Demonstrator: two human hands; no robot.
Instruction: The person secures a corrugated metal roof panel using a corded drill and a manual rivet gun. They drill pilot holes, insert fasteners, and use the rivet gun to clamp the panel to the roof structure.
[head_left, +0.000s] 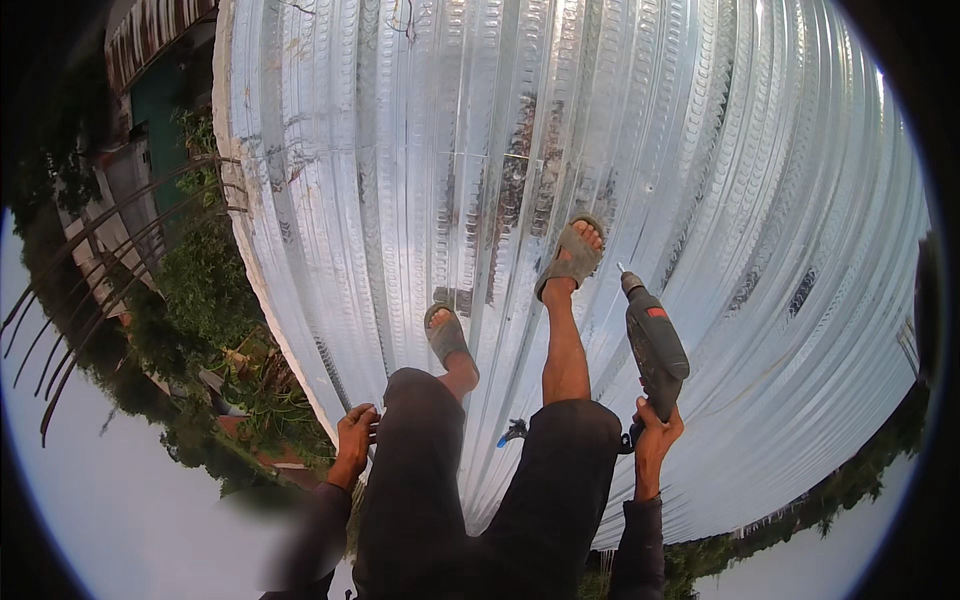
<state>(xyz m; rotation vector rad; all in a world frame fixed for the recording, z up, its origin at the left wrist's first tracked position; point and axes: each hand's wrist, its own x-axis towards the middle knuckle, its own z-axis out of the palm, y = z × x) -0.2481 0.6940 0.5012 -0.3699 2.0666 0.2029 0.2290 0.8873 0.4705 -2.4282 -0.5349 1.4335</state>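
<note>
My right hand (pixel 655 440) is wrapped round the handle of a dark cordless drill (pixel 655 345) with a red mark on its side. The drill's chuck and bit point away from me, over the ribbed silver metal sheets (pixel 720 230). My left hand (pixel 355 443) is beside my left knee, near the sheets' left edge. Its fingers are curled together; whatever they may hold is too small or hidden to make out. Between my legs a small blue and black object (pixel 512 433) lies on the metal, partly behind my right thigh.
My sandalled feet (pixel 575 255) rest on the ribbed sheets. Along the left runs a pale wall edge (pixel 262 290), with a drop beyond it to plants (pixel 205 290) and buildings. Bent steel rods (pixel 110 270) stick out past that edge. Shiny dark patches mark the sheets ahead.
</note>
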